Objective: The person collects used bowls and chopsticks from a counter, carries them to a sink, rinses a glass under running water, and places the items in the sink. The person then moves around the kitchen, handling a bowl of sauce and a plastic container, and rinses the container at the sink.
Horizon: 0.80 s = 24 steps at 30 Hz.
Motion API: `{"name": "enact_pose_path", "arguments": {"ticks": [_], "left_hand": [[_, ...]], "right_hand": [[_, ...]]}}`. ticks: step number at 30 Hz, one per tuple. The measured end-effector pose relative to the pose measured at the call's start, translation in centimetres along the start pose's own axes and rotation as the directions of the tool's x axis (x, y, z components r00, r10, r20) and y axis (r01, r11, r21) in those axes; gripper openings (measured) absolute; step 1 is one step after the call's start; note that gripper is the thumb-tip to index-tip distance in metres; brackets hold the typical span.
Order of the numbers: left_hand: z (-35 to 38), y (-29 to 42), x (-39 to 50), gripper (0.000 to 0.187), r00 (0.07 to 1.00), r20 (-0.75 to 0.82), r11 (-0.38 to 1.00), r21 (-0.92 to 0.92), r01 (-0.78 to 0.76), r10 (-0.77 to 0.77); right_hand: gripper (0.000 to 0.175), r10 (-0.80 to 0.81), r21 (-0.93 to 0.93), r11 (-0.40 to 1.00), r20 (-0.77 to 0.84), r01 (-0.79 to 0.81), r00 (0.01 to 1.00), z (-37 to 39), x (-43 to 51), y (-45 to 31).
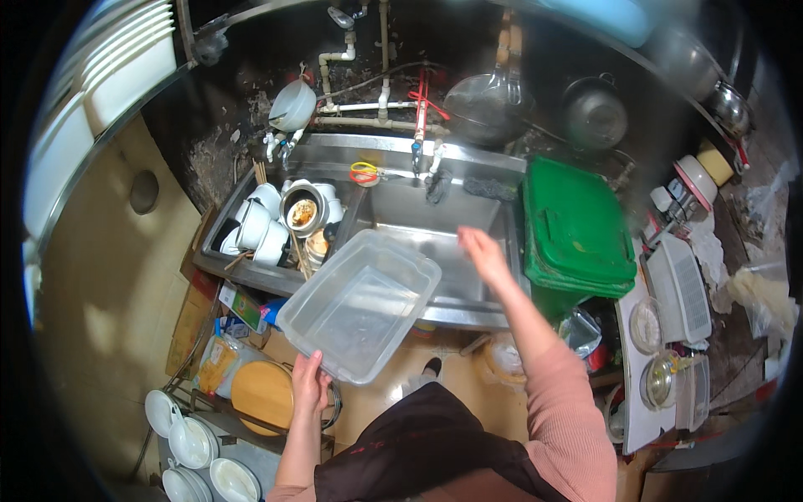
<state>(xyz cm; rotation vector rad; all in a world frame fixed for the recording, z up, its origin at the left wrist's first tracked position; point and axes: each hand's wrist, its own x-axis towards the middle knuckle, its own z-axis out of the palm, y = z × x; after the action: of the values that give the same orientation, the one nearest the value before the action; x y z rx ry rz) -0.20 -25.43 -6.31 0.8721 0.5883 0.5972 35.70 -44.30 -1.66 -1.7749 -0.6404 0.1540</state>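
Note:
A translucent plastic tub is tilted in front of the sink, with nothing visible inside. My left hand grips its near-left corner, thumb over the rim. Over the right sink basin is my right hand, slightly blurred and apart from the tub; I see nothing in it. The left basin holds stacked white bowls, a metal pot with food residue, and wooden chopsticks. Red-and-yellow-handled scissors lie on the sink's back ledge.
A green lidded bin stands against the sink's right side. Taps reach over the back edge. Stacked white dishes and a round wooden board are at the lower left. A side table with bowls is at the right.

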Motion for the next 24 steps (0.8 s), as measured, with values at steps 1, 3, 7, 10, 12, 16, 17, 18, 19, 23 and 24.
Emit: {"name": "enact_pose_path", "arguments": {"ticks": [1,3,7,10,12,16,17,18,19,23,24], "left_hand": [[1.2,0.0,1.9,0.030,0.999,-0.021,0.999,0.028,0.029,-0.029],[3.6,0.1,5.5,0.029,0.999,-0.014,0.997,0.053,0.053,-0.052],[8.9,-1.4,13.2,0.029,0.998,-0.031,0.998,0.042,0.051,-0.049],[11.0,-2.6,18.0,0.034,0.983,-0.050,0.982,0.063,0.177,-0.174],[12.4,-3.3,20.3,0.030,0.973,-0.117,0.973,0.096,0.209,-0.197],[14.9,-4.4,24.5,0.027,0.955,-0.186,0.964,0.092,0.251,-0.231],[15.4,-4.5,25.5,0.027,0.949,-0.194,0.959,0.092,0.269,-0.247],[15.8,-4.5,26.4,0.028,0.947,-0.187,0.955,0.096,0.282,-0.261],[16.0,-4.6,27.5,0.028,0.947,-0.169,0.950,0.103,0.294,-0.275],[16.8,-6.0,31.3,0.030,0.940,-0.134,0.935,0.128,0.330,-0.313],[16.9,-6.1,32.2,0.030,0.941,-0.116,0.930,0.154,0.333,-0.318]], "right_hand": [[0.042,-0.086,-0.042,0.996,-0.052,0.084,0.995,0.2,3.9,1.0],[0.047,-0.113,-0.153,0.984,-0.105,0.096,0.988,0.8,11.3,2.9],[0.055,-0.080,-0.348,0.936,-0.079,0.048,0.994,2.8,25.0,5.6],[0.052,-0.008,-0.451,0.892,-0.104,-0.040,0.995,4.3,30.4,7.1],[0.049,0.054,-0.503,0.862,-0.049,-0.072,0.997,4.2,31.7,8.0],[0.043,-0.275,-0.417,0.865,0.068,0.278,0.959,2.3,31.9,9.9],[0.042,-0.313,-0.351,0.882,0.063,0.315,0.948,1.9,32.1,10.2],[0.042,-0.331,-0.326,0.882,0.086,0.340,0.940,1.5,32.1,10.5],[0.042,-0.326,-0.311,0.887,0.100,0.341,0.940,1.3,32.2,10.8],[0.042,-0.335,-0.323,0.877,0.121,0.356,0.934,1.2,32.4,11.1],[0.042,-0.307,-0.280,0.903,0.114,0.327,0.945,1.2,32.4,11.0]]}}
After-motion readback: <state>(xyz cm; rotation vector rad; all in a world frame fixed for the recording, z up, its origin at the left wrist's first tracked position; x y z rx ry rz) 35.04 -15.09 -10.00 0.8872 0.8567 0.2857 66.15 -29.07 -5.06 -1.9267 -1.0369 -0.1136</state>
